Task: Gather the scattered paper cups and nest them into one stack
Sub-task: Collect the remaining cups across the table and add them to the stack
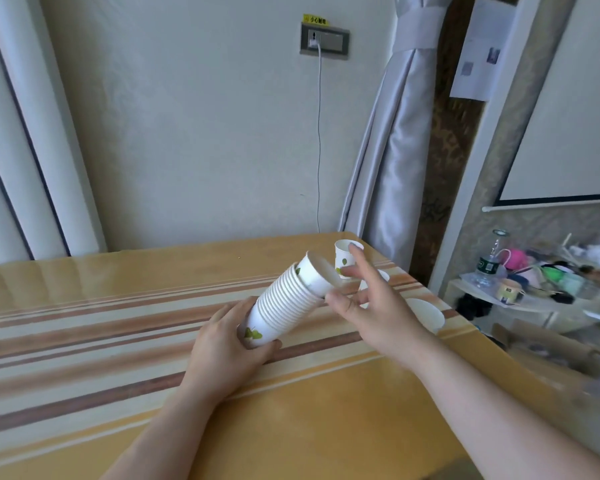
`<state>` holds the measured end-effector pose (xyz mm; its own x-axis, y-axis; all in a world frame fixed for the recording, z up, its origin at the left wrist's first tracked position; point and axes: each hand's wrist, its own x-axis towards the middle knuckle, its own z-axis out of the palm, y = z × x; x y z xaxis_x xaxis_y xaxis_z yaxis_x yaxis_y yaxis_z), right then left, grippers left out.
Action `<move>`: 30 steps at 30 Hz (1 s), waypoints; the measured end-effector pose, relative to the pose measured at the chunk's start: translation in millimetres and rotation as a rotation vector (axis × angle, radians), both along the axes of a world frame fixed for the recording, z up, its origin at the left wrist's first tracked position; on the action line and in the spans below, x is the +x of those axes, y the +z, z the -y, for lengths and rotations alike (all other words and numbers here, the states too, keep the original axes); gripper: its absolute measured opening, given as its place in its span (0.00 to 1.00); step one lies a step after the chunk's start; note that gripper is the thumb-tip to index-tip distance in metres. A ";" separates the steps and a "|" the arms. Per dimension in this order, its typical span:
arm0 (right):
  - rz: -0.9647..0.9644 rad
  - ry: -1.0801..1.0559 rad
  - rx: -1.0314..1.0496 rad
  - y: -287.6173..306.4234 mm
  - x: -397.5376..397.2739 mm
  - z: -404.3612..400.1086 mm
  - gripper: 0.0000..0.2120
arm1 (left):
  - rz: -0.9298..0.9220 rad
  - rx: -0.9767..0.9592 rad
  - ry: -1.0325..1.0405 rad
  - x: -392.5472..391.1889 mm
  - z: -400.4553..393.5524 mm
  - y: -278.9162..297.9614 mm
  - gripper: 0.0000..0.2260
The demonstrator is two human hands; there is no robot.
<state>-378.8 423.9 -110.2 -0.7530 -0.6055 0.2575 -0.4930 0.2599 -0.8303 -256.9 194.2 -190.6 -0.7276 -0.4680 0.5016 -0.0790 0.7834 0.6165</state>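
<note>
- The table (326,427) is big and yellow-brown, with brown and pale stripes running across it.
- A grey curtain (388,140) hangs in the corner behind the table.
- A shelf (499,299) full of mixed stuff stands off to the right.
- My right hand (371,306) is up above the table, just past the open end of the stack. Its grip is wide open, fingers spread, and it has nothing in it.
- My left hand (222,344) has its grip curled round the bottom end of the stack, lifting it off the table.
- The stack (284,303) is many white cups pushed into each other. It tilts up and to the right. The top cup sticks out further than the rest. Green leaves are printed on the cups.
- One cup (345,259) stands upright near the far right corner of the table, behind my right fingers.
- Another cup (426,315) sits near the right edge of the table.
- One more cup (381,274) is mostly hidden behind my right hand.
</note>
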 end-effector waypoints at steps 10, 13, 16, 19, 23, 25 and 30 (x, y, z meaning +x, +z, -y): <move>-0.033 -0.478 0.327 -27.9 -36.9 -80.4 0.41 | 0.119 0.083 -0.108 -11.2 -15.2 1.1 0.22; 0.031 -0.493 0.236 -52.0 -38.6 -84.5 0.36 | 0.180 0.114 -0.189 -10.2 -20.0 -2.7 0.24; 0.082 -0.542 0.122 -61.1 -38.2 -84.3 0.34 | 0.193 0.146 -0.223 -8.5 -19.5 -4.1 0.24; 0.250 -0.513 -0.225 -44.3 -33.9 -73.6 0.29 | 0.184 0.143 -0.239 -7.7 -20.7 -4.0 0.24; 0.586 -0.254 -0.676 -3.7 -23.5 -44.4 0.13 | 0.163 0.111 -0.247 -9.3 -18.1 -7.9 0.26; 0.592 -0.148 -0.713 13.5 -16.4 -28.5 0.10 | 0.144 0.101 -0.251 -8.9 -16.2 -8.6 0.27; 0.436 -0.072 -0.591 23.5 -7.5 3.7 0.17 | 0.113 0.071 -0.246 -5.0 -15.0 -6.6 0.28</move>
<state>-386.3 420.2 -86.7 -0.8942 -0.4036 0.1937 -0.0846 -0.2724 -0.9584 -261.9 209.2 -197.2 -0.8732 -0.3013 0.3830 0.0368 0.7429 0.6684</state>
